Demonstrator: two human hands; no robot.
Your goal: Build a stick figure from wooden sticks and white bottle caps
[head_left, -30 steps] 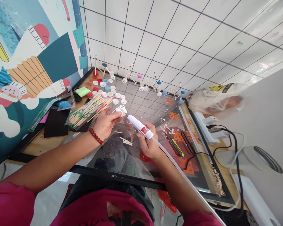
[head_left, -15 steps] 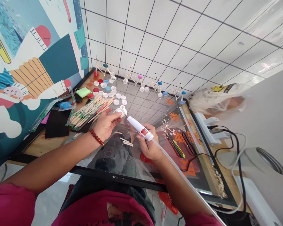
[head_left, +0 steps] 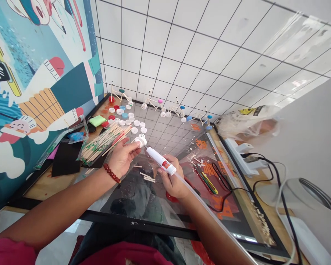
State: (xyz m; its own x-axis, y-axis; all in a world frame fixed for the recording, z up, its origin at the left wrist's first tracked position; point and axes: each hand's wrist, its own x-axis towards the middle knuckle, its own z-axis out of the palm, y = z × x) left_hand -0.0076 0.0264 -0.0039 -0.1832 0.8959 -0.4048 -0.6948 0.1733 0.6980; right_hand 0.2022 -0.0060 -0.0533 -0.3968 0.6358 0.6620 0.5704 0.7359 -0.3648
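The left hand (head_left: 123, 156) is pinching a white cap (head_left: 140, 141) over the glass table (head_left: 143, 200), beside the sticks (head_left: 103, 142). The right hand (head_left: 173, 181) is gripping a glue gun (head_left: 161, 161), its tip at the cap.

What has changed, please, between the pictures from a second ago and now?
Little: the right hand has eased the tip of the glue pen slightly closer to the white cap in the left hand, and the camera has tipped upward. Both hands keep their grips; the stick bundle and loose caps lie as before.
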